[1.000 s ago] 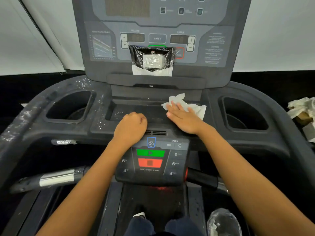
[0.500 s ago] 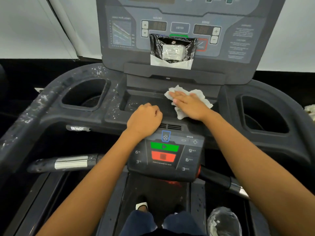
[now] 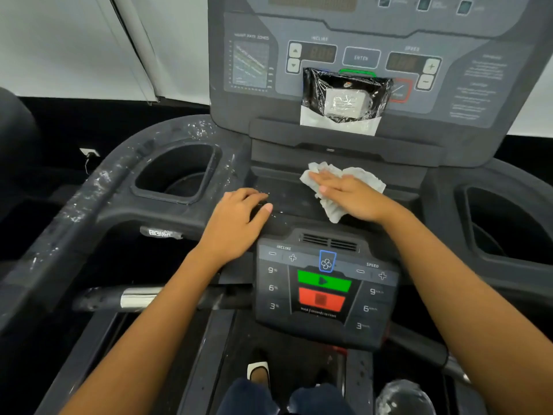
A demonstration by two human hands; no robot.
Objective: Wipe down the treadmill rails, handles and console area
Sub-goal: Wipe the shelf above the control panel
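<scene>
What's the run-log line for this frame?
phase: wiping console tray | right hand: flat on paper towel | left hand: resting on tray edge, empty | left rail: white residue

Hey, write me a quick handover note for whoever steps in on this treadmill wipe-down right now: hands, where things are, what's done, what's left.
Right hand: flat, palm down, pressing the white wipe onto the centre tray below the console. No closed grip on it.
Left hand: empty, fingers curled, resting on the tray's front left edge.
Done: hard to judge; the tray is under the wipe now.
Left: white specks still cover the left rail and the rim of the left cup holder. The console has a plastic-wrapped packet stuck on its face; wipe around it. The lower button panel and handles also remain.
</scene>
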